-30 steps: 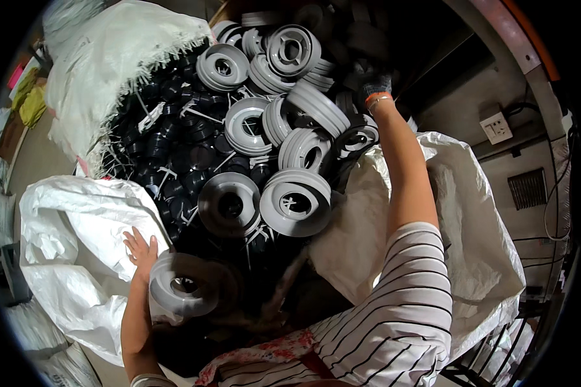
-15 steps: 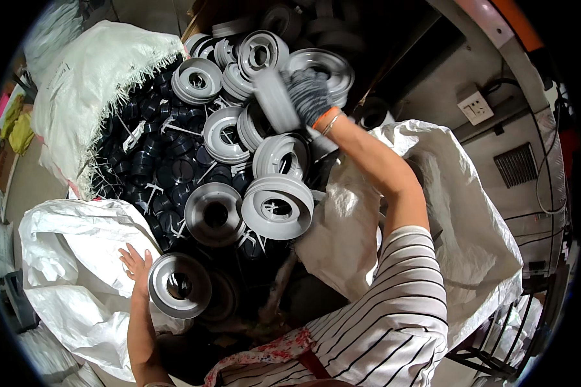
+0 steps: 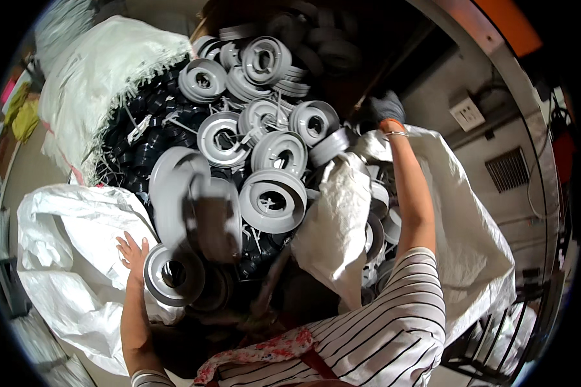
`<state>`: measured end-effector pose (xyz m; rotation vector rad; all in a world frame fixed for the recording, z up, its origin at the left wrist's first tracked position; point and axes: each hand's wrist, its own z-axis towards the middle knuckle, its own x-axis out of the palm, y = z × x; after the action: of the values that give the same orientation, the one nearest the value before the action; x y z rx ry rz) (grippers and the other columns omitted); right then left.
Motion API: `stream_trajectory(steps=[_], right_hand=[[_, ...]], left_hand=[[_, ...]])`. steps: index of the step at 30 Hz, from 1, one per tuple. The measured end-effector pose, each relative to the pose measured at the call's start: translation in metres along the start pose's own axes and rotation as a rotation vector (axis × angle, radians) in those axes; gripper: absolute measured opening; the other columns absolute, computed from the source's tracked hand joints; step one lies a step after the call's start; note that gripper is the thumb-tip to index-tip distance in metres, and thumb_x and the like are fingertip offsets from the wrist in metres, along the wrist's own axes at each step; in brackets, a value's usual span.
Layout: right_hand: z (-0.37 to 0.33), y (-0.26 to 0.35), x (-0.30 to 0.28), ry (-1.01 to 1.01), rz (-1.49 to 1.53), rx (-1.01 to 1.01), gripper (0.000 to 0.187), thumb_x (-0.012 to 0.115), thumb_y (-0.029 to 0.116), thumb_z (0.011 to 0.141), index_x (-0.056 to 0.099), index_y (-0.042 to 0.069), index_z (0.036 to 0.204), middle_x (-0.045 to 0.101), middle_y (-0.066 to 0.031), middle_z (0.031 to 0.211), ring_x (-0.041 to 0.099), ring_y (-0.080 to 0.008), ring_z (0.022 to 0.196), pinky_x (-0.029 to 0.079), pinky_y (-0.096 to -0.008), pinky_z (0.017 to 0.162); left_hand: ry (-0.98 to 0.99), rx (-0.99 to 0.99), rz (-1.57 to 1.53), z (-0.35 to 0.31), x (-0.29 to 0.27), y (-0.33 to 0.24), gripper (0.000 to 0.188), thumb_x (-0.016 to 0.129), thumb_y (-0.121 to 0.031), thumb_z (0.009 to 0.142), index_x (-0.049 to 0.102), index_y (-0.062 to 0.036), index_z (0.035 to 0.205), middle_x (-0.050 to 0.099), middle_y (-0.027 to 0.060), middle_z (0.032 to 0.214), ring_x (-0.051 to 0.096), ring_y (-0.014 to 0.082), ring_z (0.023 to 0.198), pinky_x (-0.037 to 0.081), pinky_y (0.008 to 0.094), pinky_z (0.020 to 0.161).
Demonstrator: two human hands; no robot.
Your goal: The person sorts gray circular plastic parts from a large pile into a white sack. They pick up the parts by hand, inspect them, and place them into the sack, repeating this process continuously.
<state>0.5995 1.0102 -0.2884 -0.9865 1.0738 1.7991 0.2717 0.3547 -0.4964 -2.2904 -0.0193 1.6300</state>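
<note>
A blurred grey plastic spool [image 3: 193, 193] hides part of the pile. The left hand [image 3: 134, 251], fingers spread, rests beside another grey reel [image 3: 173, 274]. The gloved right hand [image 3: 386, 106] grips the white woven sack's rim [image 3: 426, 138]; finger positions unclear.

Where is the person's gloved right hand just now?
In the head view, the gloved right hand is at upper right, at the rim of the white sack, beside the grey spools.

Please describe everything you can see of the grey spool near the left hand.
The spool is a round grey reel, plastic by its look, with a wide flat flange and a dark hole in its hub. It lies tilted, flange facing up, at the edge of a white sack. The bare left hand touches its upper-left rim.
</note>
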Motion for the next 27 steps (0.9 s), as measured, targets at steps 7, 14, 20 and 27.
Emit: stream_trajectory(steps=[7, 14, 20, 27], right_hand=[[0.037, -0.163, 0.158, 0.265, -0.142, 0.284, 0.044, 0.063, 0.04, 0.07, 0.068, -0.001, 0.086, 0.066, -0.02, 0.092, 0.065, -0.0288, 0.089, 0.049, -0.0397, 0.074], [-0.039, -0.018, -0.028, -0.052, -0.294, -0.083, 0.037, 0.063, 0.031, 0.076, 0.056, 0.004, 0.101, 0.06, -0.0236, 0.101, 0.059, -0.0405, 0.093, 0.049, -0.0472, 0.08], [-0.076, 0.076, -0.124, 0.356, 0.114, -0.642, 0.049, 0.073, 0.021, 0.073, 0.054, 0.005, 0.115, 0.061, -0.0154, 0.104, 0.058, -0.0294, 0.101, 0.048, -0.0405, 0.086], [0.013, 0.13, 0.077, 0.217, -0.098, -0.72, 0.064, 0.068, 0.028, 0.074, 0.043, 0.005, 0.128, 0.056, -0.0224, 0.118, 0.052, -0.0358, 0.112, 0.044, -0.0429, 0.092]], left_hand=[[0.02, 0.04, -0.024, -0.001, -0.006, -0.011, 0.088, 0.048, -0.055, 0.085, 0.002, -0.0143, 0.148, -0.009, 0.019, 0.152, -0.008, 0.0414, 0.139, 0.005, 0.0666, 0.103], [-0.036, 0.049, 0.017, 0.0, 0.009, -0.004, 0.098, 0.059, -0.051, 0.077, 0.001, -0.0169, 0.148, -0.008, 0.0183, 0.153, -0.006, 0.0419, 0.139, 0.008, 0.0677, 0.102], [-0.042, 0.021, 0.031, 0.008, 0.016, -0.002, 0.102, 0.062, -0.053, 0.074, 0.002, -0.0169, 0.148, -0.007, 0.019, 0.152, -0.004, 0.0418, 0.139, 0.009, 0.067, 0.102], [-0.06, 0.04, 0.066, 0.011, 0.018, -0.005, 0.105, 0.063, -0.054, 0.072, 0.003, -0.016, 0.148, -0.005, 0.0197, 0.153, -0.003, 0.0423, 0.139, 0.011, 0.0667, 0.101]])
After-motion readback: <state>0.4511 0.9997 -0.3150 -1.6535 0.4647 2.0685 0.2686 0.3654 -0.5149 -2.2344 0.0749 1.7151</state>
